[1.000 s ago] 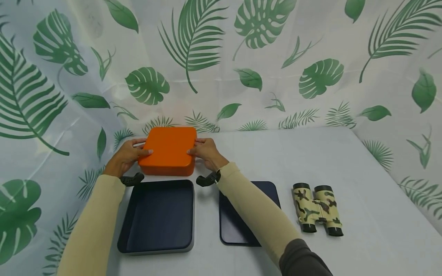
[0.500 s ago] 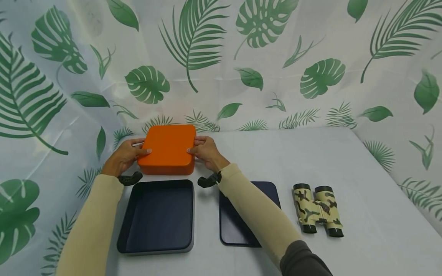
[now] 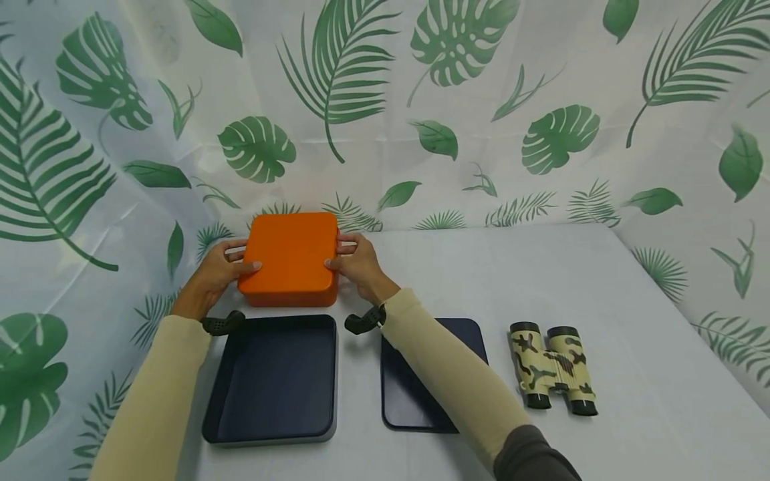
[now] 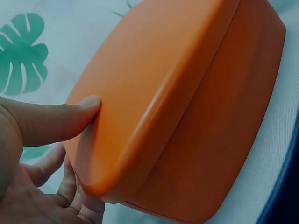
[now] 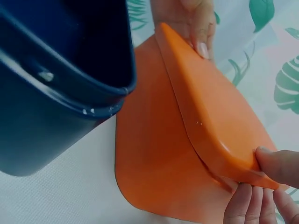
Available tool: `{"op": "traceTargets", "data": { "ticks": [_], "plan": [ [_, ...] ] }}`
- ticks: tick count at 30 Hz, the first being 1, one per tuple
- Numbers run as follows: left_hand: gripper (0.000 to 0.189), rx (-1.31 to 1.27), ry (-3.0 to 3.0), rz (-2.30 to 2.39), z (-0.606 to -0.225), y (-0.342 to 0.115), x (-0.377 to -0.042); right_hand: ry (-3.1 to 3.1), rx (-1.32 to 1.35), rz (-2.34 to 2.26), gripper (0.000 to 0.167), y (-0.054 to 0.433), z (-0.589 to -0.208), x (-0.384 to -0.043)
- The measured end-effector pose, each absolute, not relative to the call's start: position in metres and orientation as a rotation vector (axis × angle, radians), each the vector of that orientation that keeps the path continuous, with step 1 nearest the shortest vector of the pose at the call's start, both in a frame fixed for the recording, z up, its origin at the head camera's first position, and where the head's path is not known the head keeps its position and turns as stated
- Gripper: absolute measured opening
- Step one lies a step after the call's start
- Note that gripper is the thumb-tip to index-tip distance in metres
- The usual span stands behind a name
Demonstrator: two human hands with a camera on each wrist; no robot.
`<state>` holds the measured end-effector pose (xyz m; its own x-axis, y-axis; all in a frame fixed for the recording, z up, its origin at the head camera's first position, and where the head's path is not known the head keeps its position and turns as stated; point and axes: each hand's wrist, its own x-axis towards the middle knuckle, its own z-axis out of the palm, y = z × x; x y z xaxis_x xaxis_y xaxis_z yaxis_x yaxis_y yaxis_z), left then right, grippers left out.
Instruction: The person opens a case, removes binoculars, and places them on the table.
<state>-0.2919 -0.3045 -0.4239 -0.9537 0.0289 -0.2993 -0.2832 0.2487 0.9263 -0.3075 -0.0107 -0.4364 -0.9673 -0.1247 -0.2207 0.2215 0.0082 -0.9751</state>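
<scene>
While both hands flank the orange box point(image 3: 291, 257) in the head view, we see the left hand point(image 3: 212, 272) and the right hand point(image 3: 361, 266) at opposite sides, thumbs on top. Just nearer to us than the fingers sits the open navy box point(image 3: 273, 381); a flat navy panel point(image 3: 415, 407) lies partly under the right forearm, and the camouflage binoculars point(image 3: 555, 367) rest well apart, right of the right fingers.

In the left wrist view, the thumb presses on the lid point(image 4: 149, 79) while the other fingers curl against its side, so we read a pinch. The smooth shell looks stiff; we judge it light, slightly slippery and not very fragile.

In the right wrist view, that thumb and the fingertips pinch the lid's rim at a corner. A gap shows along the seam beside them, though we cannot tell how loose the lid sits. Opposite rims seem the best hold. The navy box's wall stands close below the wrist, the likeliest obstacle.
</scene>
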Motion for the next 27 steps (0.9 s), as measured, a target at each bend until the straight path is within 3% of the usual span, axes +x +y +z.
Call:
{"op": "traceTargets", "data": {
  "ticks": [11,27],
  "plan": [
    [0.09,-0.176,2.489,1.621,-0.408,-0.297,-0.278,2.088,0.048,-2.058,0.061,-0.001,-0.428,-0.302],
    [0.086,-0.158,2.599,1.634,-0.395,-0.253,-0.265,2.143,0.005,-2.009,0.062,0.043,-0.414,-0.295]
  ]
}}
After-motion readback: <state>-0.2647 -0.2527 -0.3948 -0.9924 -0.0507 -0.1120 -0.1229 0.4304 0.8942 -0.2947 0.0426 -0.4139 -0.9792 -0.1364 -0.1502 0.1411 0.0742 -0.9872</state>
